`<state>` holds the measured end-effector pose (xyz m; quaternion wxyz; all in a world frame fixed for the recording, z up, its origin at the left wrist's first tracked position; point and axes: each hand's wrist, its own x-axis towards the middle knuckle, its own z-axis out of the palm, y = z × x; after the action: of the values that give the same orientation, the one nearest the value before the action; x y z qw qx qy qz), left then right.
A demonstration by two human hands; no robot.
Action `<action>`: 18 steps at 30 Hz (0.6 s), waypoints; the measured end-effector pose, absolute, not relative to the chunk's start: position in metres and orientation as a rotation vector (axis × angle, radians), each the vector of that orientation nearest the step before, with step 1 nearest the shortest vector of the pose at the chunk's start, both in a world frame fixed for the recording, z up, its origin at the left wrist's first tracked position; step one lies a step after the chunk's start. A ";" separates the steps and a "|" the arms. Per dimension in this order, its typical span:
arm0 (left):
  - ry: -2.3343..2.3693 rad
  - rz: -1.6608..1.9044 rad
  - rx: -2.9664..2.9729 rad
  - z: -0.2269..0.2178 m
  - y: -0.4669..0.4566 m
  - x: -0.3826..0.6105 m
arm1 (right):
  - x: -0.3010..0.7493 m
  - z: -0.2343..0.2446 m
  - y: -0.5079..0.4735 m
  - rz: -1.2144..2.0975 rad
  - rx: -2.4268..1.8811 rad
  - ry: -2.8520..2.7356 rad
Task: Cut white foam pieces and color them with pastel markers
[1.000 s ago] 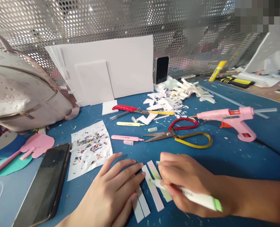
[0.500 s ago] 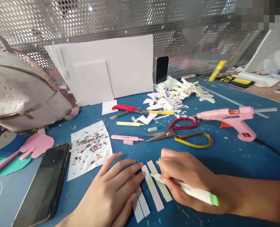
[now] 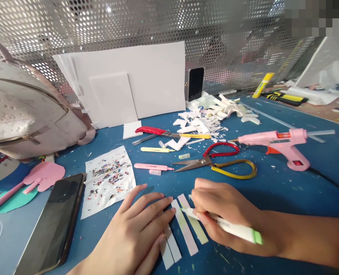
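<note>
A white acrylic marker with a green end [image 3: 235, 228] is gripped in my right hand [image 3: 223, 214], its green tip at the edge of a pale strip [image 3: 185, 228]. That strip is tinted pink toward its lower end and greenish higher up. To its right lies another strip [image 3: 197, 225], pink above and yellow-green below, partly behind the marker. My left hand [image 3: 143, 229] rests flat with fingers stretched over white strips [image 3: 172, 244], its fingertips touching the tinted strip's edge. The upper parts of the white strips are hidden under those fingers.
Scissors [image 3: 206, 162], a pink highlighter [image 3: 152, 167] and a yellow highlighter [image 3: 157, 149] lie beyond my hands. A pink glue gun [image 3: 275, 139] sits right, a phone [image 3: 51, 217] left. White scraps [image 3: 212, 114] pile up behind; paper with coloured bits [image 3: 109, 179] is left of centre.
The marker's green end has shifted slightly left and up, with its tip still at the tinted strip. My left hand stays in place.
</note>
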<state>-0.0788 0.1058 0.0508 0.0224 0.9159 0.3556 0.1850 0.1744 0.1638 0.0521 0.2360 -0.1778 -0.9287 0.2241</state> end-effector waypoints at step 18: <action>1.054 0.593 2.860 0.048 0.108 -0.081 | 0.176 0.053 0.161 0.507 -0.368 -2.544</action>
<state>-0.0809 0.1078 0.0480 0.0183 0.9208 0.3395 0.1911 0.1763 0.1607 0.0527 0.2577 -0.1358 -0.9382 0.1870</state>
